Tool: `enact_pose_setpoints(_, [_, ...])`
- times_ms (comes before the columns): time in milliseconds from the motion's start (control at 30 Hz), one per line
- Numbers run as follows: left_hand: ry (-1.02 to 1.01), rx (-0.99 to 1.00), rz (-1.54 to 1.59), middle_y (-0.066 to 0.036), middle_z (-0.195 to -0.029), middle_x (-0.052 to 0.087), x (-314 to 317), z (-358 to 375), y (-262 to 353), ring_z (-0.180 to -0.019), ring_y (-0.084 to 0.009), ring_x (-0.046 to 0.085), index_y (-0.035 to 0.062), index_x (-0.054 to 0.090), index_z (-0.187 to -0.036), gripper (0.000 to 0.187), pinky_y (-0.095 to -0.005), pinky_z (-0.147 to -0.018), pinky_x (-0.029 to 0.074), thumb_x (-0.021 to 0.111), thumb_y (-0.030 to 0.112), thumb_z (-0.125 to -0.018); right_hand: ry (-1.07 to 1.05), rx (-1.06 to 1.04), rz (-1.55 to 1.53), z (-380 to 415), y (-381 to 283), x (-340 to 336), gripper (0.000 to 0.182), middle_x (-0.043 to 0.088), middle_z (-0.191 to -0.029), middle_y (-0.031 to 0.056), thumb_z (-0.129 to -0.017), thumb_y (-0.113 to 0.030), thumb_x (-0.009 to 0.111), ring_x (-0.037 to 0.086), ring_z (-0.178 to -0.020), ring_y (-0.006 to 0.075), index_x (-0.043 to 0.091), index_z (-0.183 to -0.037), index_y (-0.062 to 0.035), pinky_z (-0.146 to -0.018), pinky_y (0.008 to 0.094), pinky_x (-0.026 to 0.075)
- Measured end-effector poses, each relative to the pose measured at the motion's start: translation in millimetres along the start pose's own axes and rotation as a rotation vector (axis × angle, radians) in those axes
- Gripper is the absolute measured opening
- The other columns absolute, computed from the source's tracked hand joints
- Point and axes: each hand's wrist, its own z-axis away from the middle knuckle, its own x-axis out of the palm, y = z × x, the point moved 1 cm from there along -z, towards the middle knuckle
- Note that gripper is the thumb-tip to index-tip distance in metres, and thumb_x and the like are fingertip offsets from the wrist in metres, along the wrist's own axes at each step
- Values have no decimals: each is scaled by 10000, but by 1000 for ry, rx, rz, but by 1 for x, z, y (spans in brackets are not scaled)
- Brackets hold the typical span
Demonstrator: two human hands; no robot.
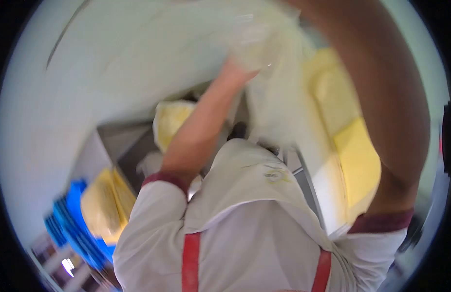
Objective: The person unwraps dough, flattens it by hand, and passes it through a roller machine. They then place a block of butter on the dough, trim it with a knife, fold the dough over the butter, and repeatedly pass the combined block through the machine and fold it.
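Note:
My left hand is near the top centre, smeared by motion and covered by clear plastic; its fingers cannot be made out. Pale translucent plastic sheeting hangs beside and below it, also blurred. The right forearm reaches up along the right side and leaves the frame at the top, so my right hand is hidden from view. Yellow sheets or packs lie under the right forearm. Behind the left forearm is a white-lined container with yellow material inside.
Stacked blue crates stand at the lower left, with a yellowish wrapped pack on them. A grey metal surface or bin is left of the left forearm. A pale wall fills the upper left.

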Motion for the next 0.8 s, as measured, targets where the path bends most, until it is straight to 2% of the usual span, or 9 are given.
enact_pose_setpoints(100, [689, 15, 596, -67, -1065, 609, -109, 35, -81, -947, -212, 599, 59, 557, -1135, 224, -369, -799, 512, 547, 113, -917, 121, 114, -160, 22, 45, 33, 425, 656, -1032, 110, -853, -205, 619, 620, -982, 212, 561, -1235, -27, -841, 371, 492])
enact_pose_setpoints(167, [973, 158, 784, -107, -1159, 615, -184, 130, -132, -1073, -261, 587, 44, 520, -1239, 299, -394, -943, 491, 453, 153, -969, 218, 272, -309, 57, 79, 56, 440, 648, -1017, 97, -880, -204, 619, 612, -968, 186, 529, -1276, -35, -853, 348, 484])
enact_pose_setpoints(267, [1782, -60, 335, -108, -1218, 612, -263, 329, -197, -1067, -265, 611, 18, 552, -1243, 316, -380, -939, 512, 458, 88, -949, 266, 544, -533, 128, 111, 110, 467, 635, -995, 76, -921, -203, 619, 600, -947, 148, 481, -1338, -48, -869, 314, 471])
enact_pose_setpoints(300, [1936, -92, -6, -102, -1184, 632, -212, 328, -139, -1025, -275, 632, -15, 558, -1246, 347, -376, -902, 530, 482, 13, -909, 262, 632, -596, 153, 117, 129, 477, 631, -988, 69, -934, -203, 619, 596, -940, 135, 465, -1359, -52, -875, 302, 466])
enact_pose_setpoints(367, [1672, 2, -224, -150, -1307, 541, -251, 404, -216, -1200, -314, 512, -5, 506, -1314, 427, -438, -1040, 402, 519, 44, -890, 232, 796, -736, 193, 119, 169, 484, 622, -996, 59, -917, -205, 635, 582, -957, 128, 470, -1342, -43, -885, 285, 452])
enact_pose_setpoints(467, [1128, -542, -1394, -195, -1503, 324, -261, 394, -255, -1413, -394, 242, 103, 420, -1423, 619, -524, -1157, 206, 575, 40, -827, 215, 929, -883, 217, 98, 214, 457, 630, -1008, 58, -917, -173, 621, 587, -937, 130, 474, -1321, -18, -850, 284, 459])
enact_pose_setpoints(500, [911, -700, -1496, -201, -1519, 282, -267, 369, -255, -1420, -417, 197, 145, 398, -1439, 651, -540, -1155, 194, 587, 59, -823, 186, 942, -870, 225, 92, 226, 451, 636, -1009, 60, -912, -153, 620, 593, -924, 133, 475, -1316, -15, -837, 286, 464])
enact_pose_setpoints(567, [439, -971, -1664, -213, -1551, 198, -293, 319, -265, -1434, -462, 107, 229, 353, -1473, 720, -571, -1152, 172, 610, 98, -813, 127, 940, -844, 228, 87, 251, 459, 647, -1017, 71, -890, -112, 630, 606, -909, 145, 477, -1310, -9, -819, 291, 473])
enact_pose_setpoints(800, [-114, -1674, -1500, -161, -1585, 121, -439, 254, -393, -1436, -462, 92, 208, 340, -1475, 757, -684, -1075, 225, 671, 274, -798, 47, 898, -811, 229, 87, 298, 498, 670, -1064, 123, -838, -57, 668, 639, -944, 210, 495, -1305, -41, -814, 327, 488])
